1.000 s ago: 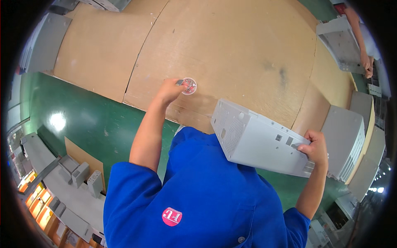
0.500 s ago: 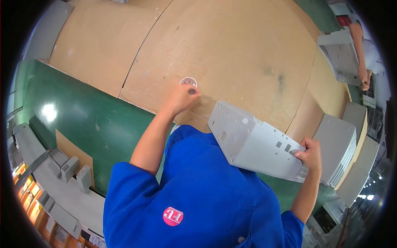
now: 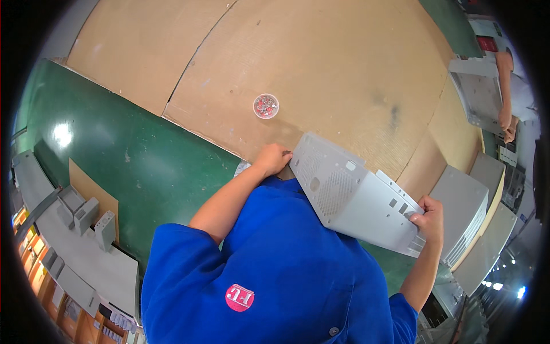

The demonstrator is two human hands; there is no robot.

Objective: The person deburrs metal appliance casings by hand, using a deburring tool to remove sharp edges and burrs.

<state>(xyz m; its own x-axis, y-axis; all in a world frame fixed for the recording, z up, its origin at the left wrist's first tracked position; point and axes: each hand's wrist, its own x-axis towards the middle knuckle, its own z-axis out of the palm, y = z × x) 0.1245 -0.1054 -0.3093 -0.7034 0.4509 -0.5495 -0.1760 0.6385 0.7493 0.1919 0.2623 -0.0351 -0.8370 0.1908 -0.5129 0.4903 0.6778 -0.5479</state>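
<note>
Apparently to steady the grey casing, my right hand grips its right end, while my curled left hand pinches a small dark piece beside its left end.

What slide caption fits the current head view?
Right hand grips perforated grey casing; left hand pinches small dark object beside it; cup of small parts on tabletop.

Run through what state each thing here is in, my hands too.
Left hand: closed, pinching a small dark piece by the case's left end.
Right hand: closed on the case's right end.
Grey case: slanted, its right end gripped.
Cup: upright, uncovered, on the table.
Small parts: loose inside the cup.
Co-worker's hands: at another grey case.
</note>
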